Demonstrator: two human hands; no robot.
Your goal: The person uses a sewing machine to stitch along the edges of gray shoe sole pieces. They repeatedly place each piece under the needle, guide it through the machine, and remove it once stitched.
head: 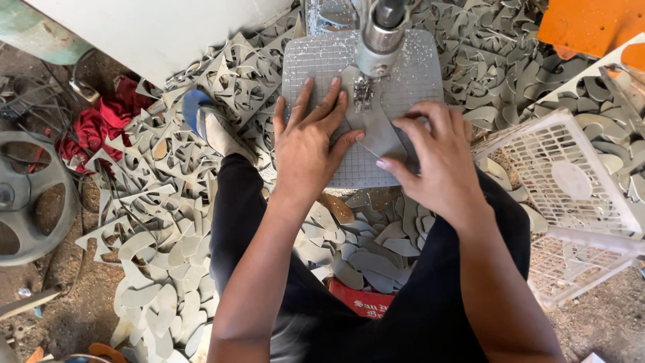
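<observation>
The machine plate (403,74) is grey with a fine grid. Grey cut-outs (168,208) cover the floor. The basket (571,175) is white, the cloth (101,121) red.

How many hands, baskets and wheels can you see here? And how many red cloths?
Hands: 2, left hand and right hand, both pressing a grey piece
White baskets: 1
Grey wheels: 1
Red cloths: 1
Total: 5

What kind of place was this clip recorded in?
Probably a small footwear workshop: both hands press a grey cut piece under a machine head on a gridded plate, with grey offcuts heaped on the dirt floor.
</observation>
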